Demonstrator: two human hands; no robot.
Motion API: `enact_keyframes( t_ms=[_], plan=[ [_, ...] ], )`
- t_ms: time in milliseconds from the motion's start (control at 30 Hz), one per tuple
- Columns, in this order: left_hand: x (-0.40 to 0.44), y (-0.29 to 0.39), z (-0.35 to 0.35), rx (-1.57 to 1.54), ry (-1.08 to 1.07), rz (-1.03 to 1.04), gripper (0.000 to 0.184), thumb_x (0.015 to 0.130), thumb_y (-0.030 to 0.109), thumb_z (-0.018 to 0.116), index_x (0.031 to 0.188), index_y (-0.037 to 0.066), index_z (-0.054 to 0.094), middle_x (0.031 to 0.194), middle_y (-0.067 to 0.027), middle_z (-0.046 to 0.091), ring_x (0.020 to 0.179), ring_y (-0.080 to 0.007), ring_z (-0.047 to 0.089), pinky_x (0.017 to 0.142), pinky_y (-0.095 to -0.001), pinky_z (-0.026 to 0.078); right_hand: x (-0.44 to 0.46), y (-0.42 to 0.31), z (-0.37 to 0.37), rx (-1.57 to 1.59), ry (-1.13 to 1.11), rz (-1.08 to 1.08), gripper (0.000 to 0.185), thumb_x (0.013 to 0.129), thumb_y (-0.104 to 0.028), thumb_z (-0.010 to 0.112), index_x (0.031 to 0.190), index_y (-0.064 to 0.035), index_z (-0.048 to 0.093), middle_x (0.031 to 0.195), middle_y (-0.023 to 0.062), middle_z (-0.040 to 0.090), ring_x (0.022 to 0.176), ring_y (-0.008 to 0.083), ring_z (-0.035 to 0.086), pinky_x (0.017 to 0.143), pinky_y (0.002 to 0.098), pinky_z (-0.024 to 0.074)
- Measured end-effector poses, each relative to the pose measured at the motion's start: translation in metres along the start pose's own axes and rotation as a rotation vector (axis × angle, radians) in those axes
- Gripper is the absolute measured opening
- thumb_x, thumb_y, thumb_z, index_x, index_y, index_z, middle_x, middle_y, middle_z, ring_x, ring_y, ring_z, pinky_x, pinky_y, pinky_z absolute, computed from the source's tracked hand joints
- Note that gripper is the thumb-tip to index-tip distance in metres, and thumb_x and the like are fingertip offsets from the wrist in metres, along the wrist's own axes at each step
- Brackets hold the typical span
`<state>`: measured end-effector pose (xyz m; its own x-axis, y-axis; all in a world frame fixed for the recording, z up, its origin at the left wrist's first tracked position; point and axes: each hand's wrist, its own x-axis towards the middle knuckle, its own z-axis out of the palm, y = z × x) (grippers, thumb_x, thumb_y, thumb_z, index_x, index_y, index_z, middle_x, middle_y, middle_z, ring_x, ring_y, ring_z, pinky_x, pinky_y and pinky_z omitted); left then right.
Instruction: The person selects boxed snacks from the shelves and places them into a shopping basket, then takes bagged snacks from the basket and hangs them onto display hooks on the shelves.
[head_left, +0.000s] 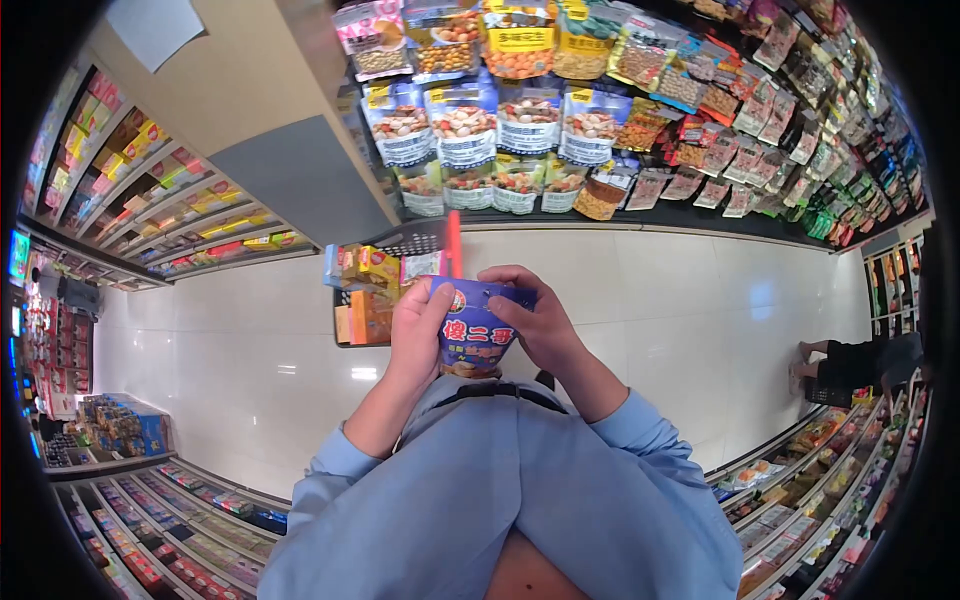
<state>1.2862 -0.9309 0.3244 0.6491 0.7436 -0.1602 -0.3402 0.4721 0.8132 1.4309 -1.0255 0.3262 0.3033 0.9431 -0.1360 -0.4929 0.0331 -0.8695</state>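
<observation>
Both hands hold a blue-purple snack bag (478, 335) with red and white lettering, upright in front of the waist. My left hand (418, 325) grips its left edge, the thumb on the front near the top. Around the upper right corner is my right hand (530, 315), with its thumb on the front and fingers curled over the top. Just behind the bag, a black shopping basket (408, 243) with a red handle (454, 245) stands on the floor. Yellow boxes (378, 268) and an orange-brown package (370, 318) lie in it.
Shelves of hanging snack bags (462, 115) rise ahead and to the right. A beige pillar (250, 60) stands at the upper left, beside shelves of boxes (130, 140). At the far right, a person in dark clothes (850, 365) is near another basket (828, 394). Low shelves flank both sides.
</observation>
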Motion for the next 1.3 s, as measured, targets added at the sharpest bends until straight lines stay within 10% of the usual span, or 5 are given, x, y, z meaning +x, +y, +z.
enact_keyframes(
  t_ms=[500,1300],
  plan=[
    [0.014,-0.155,0.223,0.309,-0.228,0.1,0.017,0.099,0.015,0.056,0.093,0.001,0.061,0.084,-0.0005,0.063,0.075,-0.0028,0.055,0.067,-0.0201,0.047,-0.111,-0.092,-0.22,0.134,0.255,-0.105,0.013,0.088,-0.002,0.06,0.101,-0.0009,0.062,0.09,0.0036,0.065,0.08,0.0081,0.061,0.072,0.0236,0.0507],
    [0.255,-0.198,0.294,0.147,-0.312,-0.143,0.017,0.099,0.017,0.056,0.091,0.002,0.06,0.083,-0.0022,0.065,0.073,-0.0048,0.058,0.067,-0.0216,0.049,0.027,-0.176,-0.353,-0.031,0.485,-0.029,0.017,0.094,-0.015,0.06,0.101,-0.0001,0.065,0.085,0.0015,0.066,0.078,0.0073,0.06,0.072,0.0224,0.0489]
  ],
)
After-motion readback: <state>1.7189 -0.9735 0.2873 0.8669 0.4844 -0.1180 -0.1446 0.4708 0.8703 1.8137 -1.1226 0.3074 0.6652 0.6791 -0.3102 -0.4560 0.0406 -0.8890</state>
